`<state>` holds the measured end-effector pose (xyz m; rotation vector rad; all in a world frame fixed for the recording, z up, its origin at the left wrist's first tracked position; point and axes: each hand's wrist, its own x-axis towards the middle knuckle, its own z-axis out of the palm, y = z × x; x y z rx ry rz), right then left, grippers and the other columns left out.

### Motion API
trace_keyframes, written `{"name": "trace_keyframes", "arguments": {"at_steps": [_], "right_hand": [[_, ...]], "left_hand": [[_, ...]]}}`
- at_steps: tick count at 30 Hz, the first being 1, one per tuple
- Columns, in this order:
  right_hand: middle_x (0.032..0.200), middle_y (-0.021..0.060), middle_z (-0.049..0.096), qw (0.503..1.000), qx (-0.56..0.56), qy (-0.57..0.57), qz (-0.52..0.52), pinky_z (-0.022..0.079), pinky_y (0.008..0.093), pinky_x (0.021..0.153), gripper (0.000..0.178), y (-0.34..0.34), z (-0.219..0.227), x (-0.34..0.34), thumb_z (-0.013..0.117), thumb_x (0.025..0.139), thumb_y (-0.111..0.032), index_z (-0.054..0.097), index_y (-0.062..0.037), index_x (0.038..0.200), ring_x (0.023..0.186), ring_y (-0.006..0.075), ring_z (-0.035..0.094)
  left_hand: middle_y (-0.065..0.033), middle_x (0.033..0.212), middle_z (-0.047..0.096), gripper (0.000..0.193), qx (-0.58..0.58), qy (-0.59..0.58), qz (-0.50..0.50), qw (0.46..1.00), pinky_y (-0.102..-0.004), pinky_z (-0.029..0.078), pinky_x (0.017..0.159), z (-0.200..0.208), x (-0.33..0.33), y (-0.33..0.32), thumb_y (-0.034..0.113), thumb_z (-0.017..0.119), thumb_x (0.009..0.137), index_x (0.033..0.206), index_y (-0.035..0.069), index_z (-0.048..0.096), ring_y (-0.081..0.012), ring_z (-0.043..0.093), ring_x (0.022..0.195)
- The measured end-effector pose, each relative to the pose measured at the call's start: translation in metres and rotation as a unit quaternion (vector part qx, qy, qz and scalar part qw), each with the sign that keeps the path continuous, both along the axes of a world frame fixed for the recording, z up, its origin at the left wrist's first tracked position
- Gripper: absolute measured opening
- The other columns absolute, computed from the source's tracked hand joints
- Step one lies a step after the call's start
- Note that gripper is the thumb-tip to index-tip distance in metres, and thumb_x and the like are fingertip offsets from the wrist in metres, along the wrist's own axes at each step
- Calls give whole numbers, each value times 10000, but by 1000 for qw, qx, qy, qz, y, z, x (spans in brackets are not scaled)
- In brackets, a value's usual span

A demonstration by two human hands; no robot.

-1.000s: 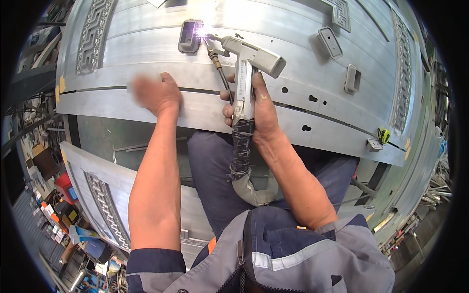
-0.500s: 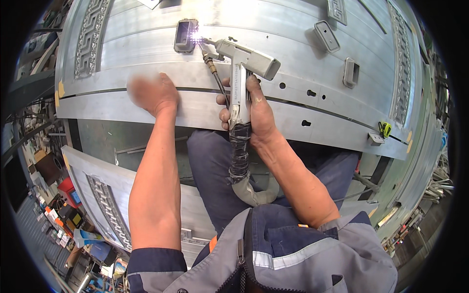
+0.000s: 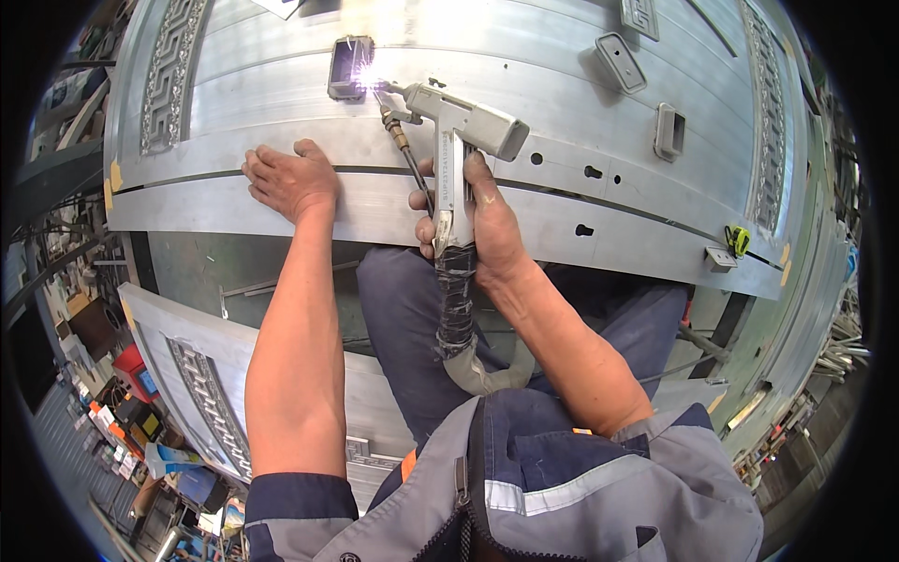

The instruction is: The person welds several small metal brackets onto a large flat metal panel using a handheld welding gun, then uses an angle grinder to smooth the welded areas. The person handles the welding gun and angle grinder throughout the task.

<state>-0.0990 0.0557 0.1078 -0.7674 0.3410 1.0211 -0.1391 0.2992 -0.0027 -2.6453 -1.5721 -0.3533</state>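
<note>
My right hand (image 3: 496, 225) is wrapped round the grip of a silver handheld welding gun (image 3: 468, 122). From its grip runs a hose (image 3: 457, 309) bound in black tape. A thin wire-feed tube (image 3: 405, 148) with a brass fitting slants up to the gun's tip. Bright violet-white light glows where the tip meets the right side of a small rectangular metal socket (image 3: 338, 70), hiding the seam there. The socket stands on a large silver metal panel (image 3: 262, 108). My left hand (image 3: 292, 180) rests open, fingers a little apart, on the panel's near edge, across a dark slot.
To the right on the panel are another socket (image 3: 669, 131), a tilted oval-cornered frame (image 3: 621, 64) and a patterned plate (image 3: 640, 17). A yellow-green tape measure (image 3: 738, 241) lies beside a small metal block (image 3: 719, 259). A second panel (image 3: 159, 309) sits below left.
The gun's glowing tip has moved slightly toward me along the socket's right side. My left hand stays at about the same place on the panel.
</note>
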Motion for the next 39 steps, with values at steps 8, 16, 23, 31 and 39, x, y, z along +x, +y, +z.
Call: {"name": "trace_keyframes", "arguments": {"at_steps": [8,16,23,31,39], "right_hand": [[984,92,630,1000,-9,22,12,568,321,536,689,-8,7,-1,384,1044,-674,499,-84,1382,663,163,656],[1012,124,621,998,18,-31,-42,574,304,529,775,-47,41,28,381,1040,-680,467,-37,1464,671,158,649],[1007,120,670,992,46,-22,-116,550,286,503,696,-80,36,66,400,1051,-651,523,-65,1408,648,143,673],[1043,183,703,982,120,28,-142,571,272,537,784,-94,-6,95,358,1042,-690,483,-22,1434,688,157,696],[1173,280,668,983,132,35,-121,605,295,588,843,-116,-38,120,316,1042,-699,423,25,1461,776,234,732]], "left_hand": [[-217,1573,391,665,-40,10,15,999,-488,213,1240,10,3,-4,372,522,948,1446,-56,418,-338,283,1523],[-244,1564,387,653,-43,-6,11,999,-484,233,1239,10,1,2,358,520,954,1438,-68,421,-360,306,1506],[-281,1496,462,667,-4,1,-24,1000,-475,328,1194,11,-9,11,390,512,959,1400,-109,475,-406,422,1420],[-287,1460,463,624,-44,-10,-14,999,-485,338,1167,21,-9,9,344,519,946,1382,-99,459,-427,429,1370],[-300,1373,501,595,-51,-29,-21,998,-488,361,1120,20,-15,11,322,518,931,1343,-106,478,-439,470,1272]]}}
